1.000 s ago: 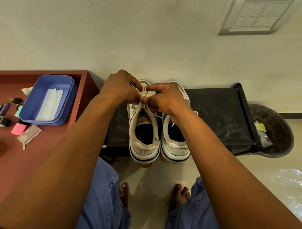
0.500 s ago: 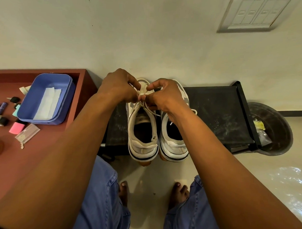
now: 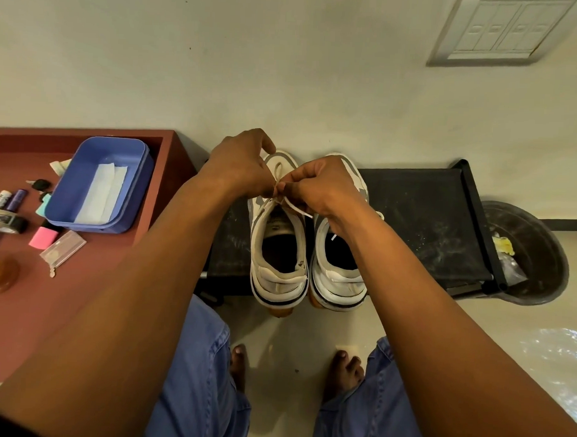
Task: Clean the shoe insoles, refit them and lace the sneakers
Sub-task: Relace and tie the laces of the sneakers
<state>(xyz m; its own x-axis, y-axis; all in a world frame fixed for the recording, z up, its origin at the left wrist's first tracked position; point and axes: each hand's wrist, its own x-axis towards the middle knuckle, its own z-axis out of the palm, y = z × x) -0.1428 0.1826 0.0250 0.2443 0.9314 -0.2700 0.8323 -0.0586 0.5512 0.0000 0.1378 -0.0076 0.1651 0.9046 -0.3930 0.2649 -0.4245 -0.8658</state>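
Black stand [image 3: 421, 223] holds both sneakers [image 3: 279, 244] against a pale wall [image 3: 285, 71].

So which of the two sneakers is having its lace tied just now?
The left sneaker: both hands pinch its lace above it. The right sneaker lies beside it under the wrist.

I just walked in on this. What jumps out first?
Two hands meet in the middle, the left hand and right hand pinching a white shoelace above the left one of a pair of white sneakers on a black stand. To the left, a blue tub sits on a red-brown table.
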